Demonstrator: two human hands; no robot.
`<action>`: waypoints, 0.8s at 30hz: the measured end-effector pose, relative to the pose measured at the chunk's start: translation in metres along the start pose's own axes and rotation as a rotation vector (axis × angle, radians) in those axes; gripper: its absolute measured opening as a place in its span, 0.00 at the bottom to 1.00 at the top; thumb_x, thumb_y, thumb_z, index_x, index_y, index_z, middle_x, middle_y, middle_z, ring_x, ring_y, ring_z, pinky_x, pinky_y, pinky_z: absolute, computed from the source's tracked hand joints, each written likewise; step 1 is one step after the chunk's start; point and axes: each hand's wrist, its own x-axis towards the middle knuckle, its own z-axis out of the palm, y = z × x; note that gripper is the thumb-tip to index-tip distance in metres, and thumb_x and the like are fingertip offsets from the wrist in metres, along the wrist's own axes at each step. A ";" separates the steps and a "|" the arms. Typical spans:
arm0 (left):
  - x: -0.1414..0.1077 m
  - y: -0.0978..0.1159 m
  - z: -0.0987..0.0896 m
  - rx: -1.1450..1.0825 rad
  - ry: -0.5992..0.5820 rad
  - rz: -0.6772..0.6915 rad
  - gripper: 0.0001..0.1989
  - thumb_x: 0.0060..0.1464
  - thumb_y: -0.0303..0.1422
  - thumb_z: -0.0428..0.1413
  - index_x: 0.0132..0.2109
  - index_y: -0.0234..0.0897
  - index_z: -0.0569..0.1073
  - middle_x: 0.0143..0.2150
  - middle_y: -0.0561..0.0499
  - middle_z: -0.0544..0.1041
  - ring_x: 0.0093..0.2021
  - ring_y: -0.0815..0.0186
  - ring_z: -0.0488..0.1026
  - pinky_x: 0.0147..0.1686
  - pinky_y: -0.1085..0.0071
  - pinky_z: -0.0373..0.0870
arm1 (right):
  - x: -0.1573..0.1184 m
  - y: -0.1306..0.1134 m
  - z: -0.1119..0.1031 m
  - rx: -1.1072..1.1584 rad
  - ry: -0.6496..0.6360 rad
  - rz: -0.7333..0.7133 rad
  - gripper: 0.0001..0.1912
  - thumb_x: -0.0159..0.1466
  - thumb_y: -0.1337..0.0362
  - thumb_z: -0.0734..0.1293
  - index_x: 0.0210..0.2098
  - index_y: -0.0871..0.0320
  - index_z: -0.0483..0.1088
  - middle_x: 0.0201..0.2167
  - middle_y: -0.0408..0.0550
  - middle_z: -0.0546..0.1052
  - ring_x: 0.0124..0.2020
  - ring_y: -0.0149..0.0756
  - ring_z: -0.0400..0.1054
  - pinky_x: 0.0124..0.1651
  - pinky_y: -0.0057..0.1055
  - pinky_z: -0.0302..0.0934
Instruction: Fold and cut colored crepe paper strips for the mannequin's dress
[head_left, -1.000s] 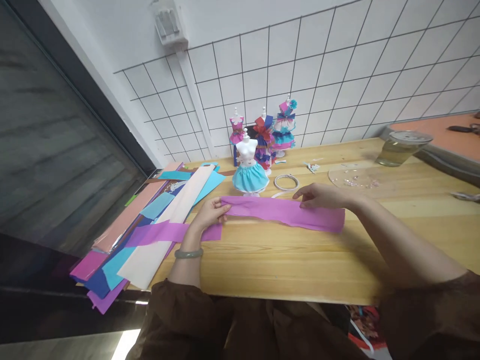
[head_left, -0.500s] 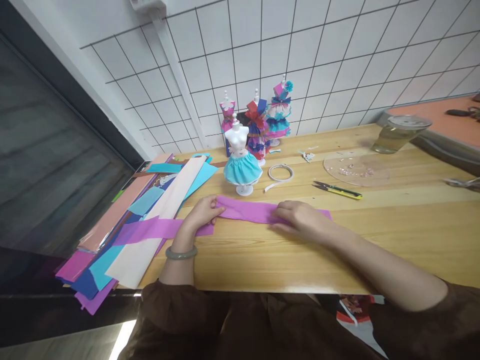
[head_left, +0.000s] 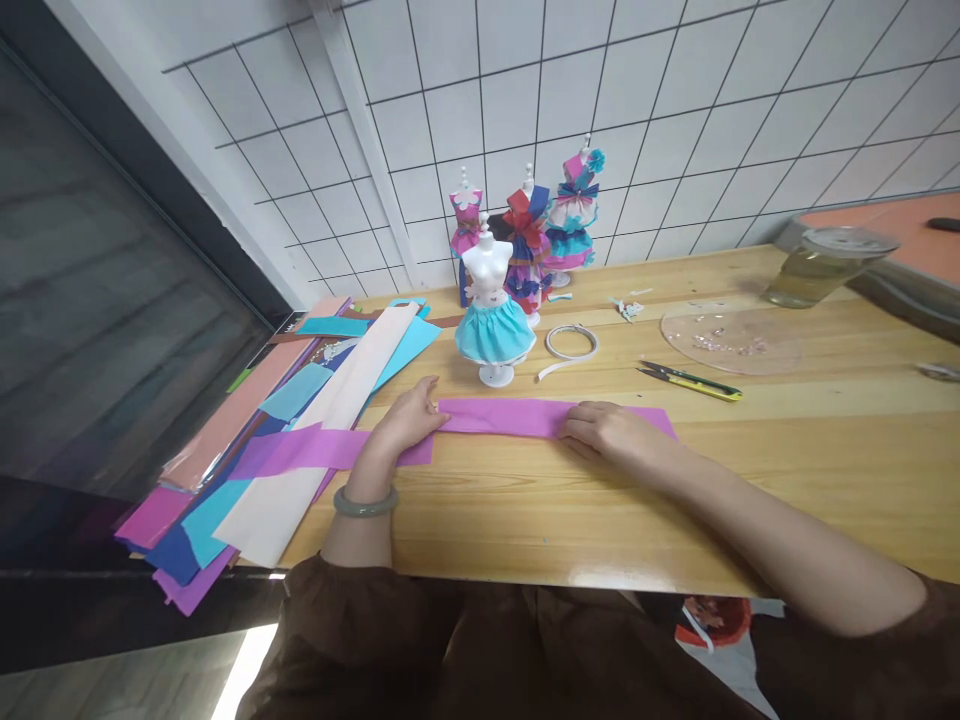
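Matt purple paper strip (head_left: 504,417) on smooth, glossy wooden table (head_left: 570,540).

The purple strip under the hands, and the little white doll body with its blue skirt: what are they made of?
The purple strip looks like matt crepe paper or thin cloth: dull, with soft creases. The white doll body is probably hard plastic, being smooth and moulded-looking. Its blue skirt gathers in soft folds, so cloth or crepe paper; I can't tell which.
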 end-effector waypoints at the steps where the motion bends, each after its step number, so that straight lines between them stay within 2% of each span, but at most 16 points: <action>1: 0.000 0.001 -0.001 0.040 0.066 0.036 0.33 0.40 0.31 0.60 0.56 0.35 0.63 0.22 0.56 0.69 0.24 0.66 0.68 0.25 0.73 0.60 | 0.000 0.000 0.000 -0.007 -0.017 -0.002 0.13 0.64 0.67 0.57 0.34 0.59 0.73 0.32 0.53 0.75 0.34 0.38 0.68 0.38 0.34 0.59; 3: -0.001 0.005 -0.002 0.146 0.166 0.101 0.29 0.41 0.32 0.60 0.53 0.37 0.67 0.25 0.55 0.69 0.29 0.64 0.69 0.29 0.72 0.61 | 0.000 0.000 -0.001 0.004 -0.043 -0.003 0.13 0.64 0.66 0.56 0.35 0.59 0.73 0.33 0.53 0.75 0.33 0.38 0.68 0.37 0.34 0.59; 5: -0.003 0.013 0.001 0.228 0.154 0.174 0.20 0.44 0.34 0.58 0.47 0.38 0.70 0.28 0.53 0.70 0.31 0.64 0.69 0.31 0.71 0.62 | 0.000 0.000 -0.002 0.041 -0.048 0.005 0.13 0.64 0.66 0.57 0.36 0.58 0.73 0.33 0.52 0.76 0.34 0.37 0.69 0.37 0.33 0.60; 8: -0.007 0.027 0.013 0.228 -0.032 0.314 0.12 0.48 0.37 0.56 0.39 0.38 0.74 0.32 0.50 0.73 0.34 0.63 0.70 0.34 0.70 0.63 | 0.000 0.000 -0.002 0.078 -0.046 0.015 0.13 0.63 0.66 0.57 0.38 0.57 0.73 0.34 0.51 0.76 0.35 0.37 0.70 0.38 0.33 0.61; 10: -0.009 0.034 0.026 0.218 -0.155 0.388 0.12 0.48 0.38 0.57 0.38 0.37 0.75 0.35 0.49 0.75 0.36 0.63 0.70 0.36 0.70 0.64 | 0.000 0.000 -0.002 0.092 -0.052 0.026 0.13 0.63 0.66 0.57 0.38 0.56 0.73 0.35 0.52 0.76 0.35 0.37 0.70 0.38 0.33 0.62; 12: -0.009 0.038 0.038 0.239 -0.223 0.434 0.11 0.48 0.37 0.57 0.38 0.37 0.75 0.36 0.48 0.75 0.38 0.62 0.70 0.38 0.69 0.63 | 0.000 0.001 -0.002 0.106 -0.066 0.040 0.13 0.63 0.66 0.57 0.39 0.56 0.73 0.36 0.51 0.76 0.36 0.38 0.70 0.38 0.33 0.62; 16: -0.006 0.038 0.051 0.289 -0.288 0.487 0.05 0.50 0.32 0.54 0.32 0.37 0.74 0.32 0.49 0.74 0.37 0.63 0.69 0.38 0.69 0.62 | 0.000 0.002 -0.005 0.134 -0.106 0.062 0.13 0.62 0.67 0.57 0.38 0.56 0.73 0.37 0.50 0.76 0.37 0.37 0.70 0.40 0.33 0.61; 20: -0.005 0.037 0.052 0.299 -0.275 0.499 0.06 0.52 0.30 0.52 0.30 0.36 0.73 0.30 0.49 0.73 0.35 0.64 0.68 0.35 0.70 0.61 | -0.002 0.003 -0.012 0.119 -0.154 0.108 0.13 0.61 0.69 0.57 0.37 0.57 0.72 0.36 0.51 0.76 0.36 0.38 0.70 0.39 0.33 0.61; 24: -0.006 0.038 0.052 0.274 -0.259 0.470 0.05 0.51 0.31 0.53 0.32 0.36 0.73 0.31 0.49 0.73 0.34 0.65 0.68 0.34 0.70 0.62 | -0.004 0.002 -0.023 0.099 -0.172 0.173 0.13 0.60 0.70 0.57 0.38 0.56 0.72 0.38 0.51 0.76 0.38 0.39 0.69 0.39 0.32 0.60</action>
